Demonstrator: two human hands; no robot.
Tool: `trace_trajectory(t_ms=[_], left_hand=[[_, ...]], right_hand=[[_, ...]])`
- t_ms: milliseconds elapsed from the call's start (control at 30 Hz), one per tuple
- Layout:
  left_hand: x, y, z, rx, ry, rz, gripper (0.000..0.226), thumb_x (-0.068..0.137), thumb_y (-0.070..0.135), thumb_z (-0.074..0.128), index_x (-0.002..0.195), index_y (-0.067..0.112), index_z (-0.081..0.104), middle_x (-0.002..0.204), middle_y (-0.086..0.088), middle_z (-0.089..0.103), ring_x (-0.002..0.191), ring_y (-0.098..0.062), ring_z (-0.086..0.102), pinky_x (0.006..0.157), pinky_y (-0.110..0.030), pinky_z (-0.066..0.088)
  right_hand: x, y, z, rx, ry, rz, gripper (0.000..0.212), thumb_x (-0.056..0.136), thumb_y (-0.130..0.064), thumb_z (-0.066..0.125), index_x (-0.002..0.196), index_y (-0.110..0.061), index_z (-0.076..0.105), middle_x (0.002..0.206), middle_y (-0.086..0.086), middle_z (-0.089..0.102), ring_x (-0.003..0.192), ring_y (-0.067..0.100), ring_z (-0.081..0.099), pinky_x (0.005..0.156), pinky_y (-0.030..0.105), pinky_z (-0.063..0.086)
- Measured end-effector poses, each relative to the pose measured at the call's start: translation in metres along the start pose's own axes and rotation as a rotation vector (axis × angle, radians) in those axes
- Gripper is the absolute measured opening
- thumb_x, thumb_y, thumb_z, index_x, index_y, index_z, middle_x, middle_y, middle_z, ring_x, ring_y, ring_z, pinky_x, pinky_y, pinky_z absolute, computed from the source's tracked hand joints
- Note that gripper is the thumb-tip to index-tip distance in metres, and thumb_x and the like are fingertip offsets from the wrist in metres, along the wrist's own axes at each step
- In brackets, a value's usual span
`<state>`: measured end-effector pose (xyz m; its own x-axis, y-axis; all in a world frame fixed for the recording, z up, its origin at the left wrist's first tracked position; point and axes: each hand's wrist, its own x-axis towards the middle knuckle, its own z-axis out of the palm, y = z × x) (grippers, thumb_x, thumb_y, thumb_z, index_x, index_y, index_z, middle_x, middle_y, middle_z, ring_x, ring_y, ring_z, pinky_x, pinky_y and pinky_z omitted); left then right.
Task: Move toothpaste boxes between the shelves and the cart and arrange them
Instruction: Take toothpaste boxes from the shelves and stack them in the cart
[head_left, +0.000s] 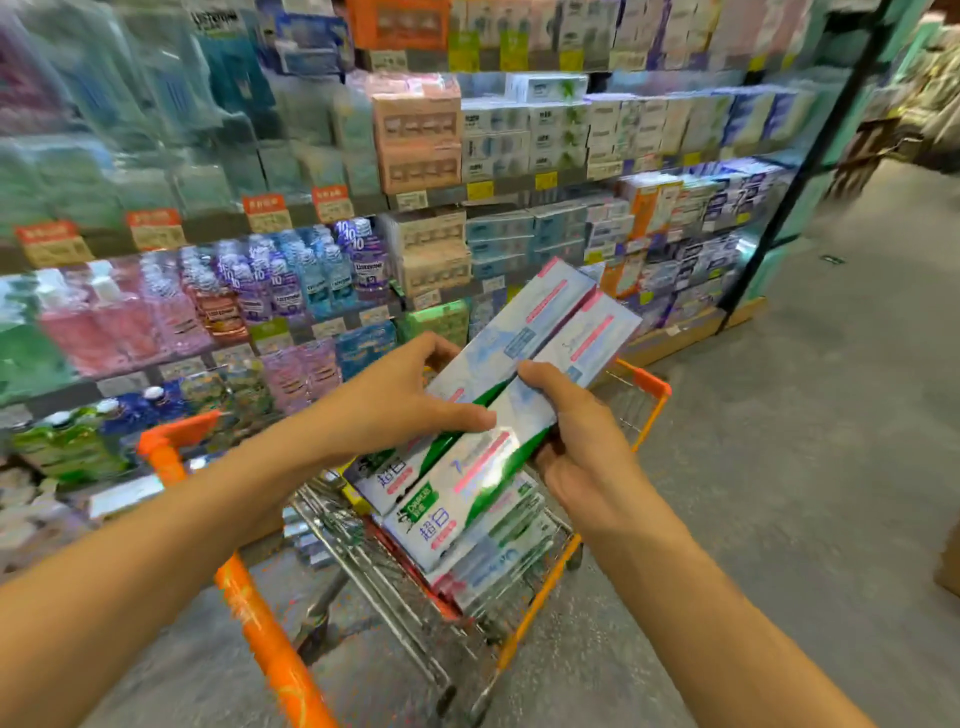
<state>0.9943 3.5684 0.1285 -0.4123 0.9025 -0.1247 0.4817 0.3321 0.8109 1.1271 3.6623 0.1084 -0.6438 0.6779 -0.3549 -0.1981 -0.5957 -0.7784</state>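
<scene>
Store shelves (519, 156) at 12 o'clock; above the cart (644, 384), my left hand (395, 400) and right hand (582, 441) grip toothpaste boxes (519, 332). Next, I think, shelve them.

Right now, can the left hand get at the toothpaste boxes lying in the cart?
Probably not directly: the left hand and right hand both grip two toothpaste boxes held over the cart, covering those stacked below.

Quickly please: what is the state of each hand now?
Left hand: holding the left toothpaste box, fingers curled over it.
Right hand: holding the right toothpaste box, gripped from its right side.
</scene>
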Motion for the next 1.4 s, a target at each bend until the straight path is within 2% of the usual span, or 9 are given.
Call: trace_trajectory(t_ms=[133,300,500,600,700,867,1167,1333,1400], left_hand=[[0.027,-0.023,-0.014,-0.078,-0.052,-0.118,0.058,0.074,0.033,0.076,0.123,0.027,0.046,0.103,0.011,0.060,0.065,0.000,0.063,0.051,-0.017,0.049],[0.059,-0.054,-0.045,-0.316,-0.084,-0.232,0.061,0.076,0.024,0.071,0.125,0.035,0.035,0.111,0.004,0.057,0.075,-0.012,0.069,0.061,-0.028,0.057],[0.076,-0.103,-0.065,-0.519,0.132,-0.294,0.078,0.072,0.024,0.070,0.139,0.034,0.033,0.121,-0.001,0.061,0.094,-0.021,0.067,0.071,-0.038,0.056],[0.080,-0.125,-0.091,-0.518,0.217,-0.367,0.049,0.087,0.016,0.063,0.128,0.030,0.041,0.101,-0.004,0.066,0.073,-0.018,0.067,0.058,-0.031,0.055],[0.088,-0.143,-0.109,-0.535,0.283,-0.352,0.054,0.077,0.016,0.070,0.126,0.024,0.047,0.084,-0.001,0.070,0.065,-0.016,0.067,0.058,-0.029,0.055],[0.099,-0.167,-0.098,-0.546,0.258,-0.365,0.048,0.084,0.013,0.066,0.125,0.028,0.047,0.090,0.000,0.070,0.071,-0.017,0.069,0.062,-0.031,0.054],[0.080,-0.201,-0.058,-0.550,0.119,-0.495,0.035,0.089,0.013,0.060,0.104,0.043,0.050,0.090,0.000,0.070,0.073,-0.019,0.070,0.060,-0.031,0.056],[0.079,-0.207,-0.045,-0.570,0.134,-0.513,0.038,0.088,0.010,0.061,0.108,0.039,0.046,0.090,0.001,0.067,0.064,-0.013,0.068,0.051,-0.023,0.054],[0.081,-0.207,-0.042,-0.570,0.115,-0.501,0.039,0.088,0.009,0.061,0.109,0.039,0.047,0.091,0.002,0.068,0.066,-0.013,0.068,0.054,-0.025,0.056]], right_hand=[[0.045,0.011,0.015,-0.068,0.025,0.124,0.049,0.083,-0.014,0.069,0.128,-0.007,0.050,0.112,0.012,0.066,0.090,0.026,0.068,0.054,0.030,0.057],[0.096,0.020,0.053,-0.155,-0.090,0.063,0.034,0.083,-0.005,0.067,0.116,-0.004,0.061,0.101,0.012,0.071,0.072,0.022,0.070,0.058,0.033,0.059],[0.168,0.027,0.072,-0.527,-0.253,0.061,0.047,0.079,-0.001,0.071,0.123,-0.004,0.054,0.108,0.011,0.068,0.087,0.024,0.067,0.073,0.034,0.058],[0.188,0.048,0.055,-0.958,-0.328,0.058,0.066,0.078,-0.004,0.071,0.137,-0.007,0.041,0.107,0.004,0.062,0.083,0.017,0.060,0.060,0.026,0.050],[0.201,0.094,0.035,-1.585,-0.575,-0.055,0.098,0.075,-0.014,0.075,0.151,-0.017,0.013,0.134,0.010,0.045,0.101,0.026,0.054,0.064,0.025,0.042],[0.229,0.176,0.011,-2.400,-0.977,-0.272,0.075,0.083,-0.013,0.068,0.144,-0.012,0.026,0.140,0.019,0.033,0.121,0.040,0.043,0.097,0.053,0.038],[0.256,0.229,-0.005,-2.586,-1.131,-0.409,0.051,0.095,-0.009,0.048,0.141,-0.007,0.027,0.140,0.023,0.029,0.126,0.042,0.036,0.102,0.055,0.028],[0.265,0.246,-0.006,-2.575,-1.000,-0.410,0.038,0.099,-0.015,0.040,0.135,-0.007,0.035,0.136,0.020,0.037,0.126,0.038,0.035,0.106,0.056,0.022],[0.261,0.253,-0.013,-2.682,-0.890,-0.532,0.039,0.089,-0.032,0.059,0.123,-0.016,0.051,0.122,0.012,0.052,0.114,0.032,0.049,0.096,0.051,0.039]])
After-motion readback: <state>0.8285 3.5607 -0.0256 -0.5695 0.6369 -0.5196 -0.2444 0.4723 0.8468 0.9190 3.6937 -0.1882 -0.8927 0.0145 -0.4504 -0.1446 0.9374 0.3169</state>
